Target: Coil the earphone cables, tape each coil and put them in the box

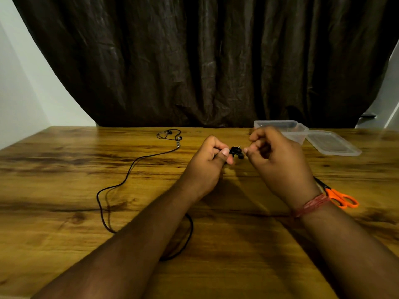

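My left hand (pixel 207 162) grips a small black earphone bundle (pixel 236 152) above the middle of the table, thumb pressed on its left side; a gold plug tip sticks out on top. My right hand (pixel 278 160) has its fingers curled, and its thumb and fingertips pinch the right side of that bundle. A long black earphone cable (pixel 129 167) lies loose on the table, running from earbuds (pixel 169 134) at the back left into a loop that passes under my left forearm. The clear plastic box (pixel 300 128) stands open behind my right hand.
The box's clear lid (pixel 333 144) lies flat to the right of the box. Orange-handled scissors (pixel 342 198) lie by my right wrist, partly hidden by it. A dark curtain hangs behind the wooden table (pixel 64 234).
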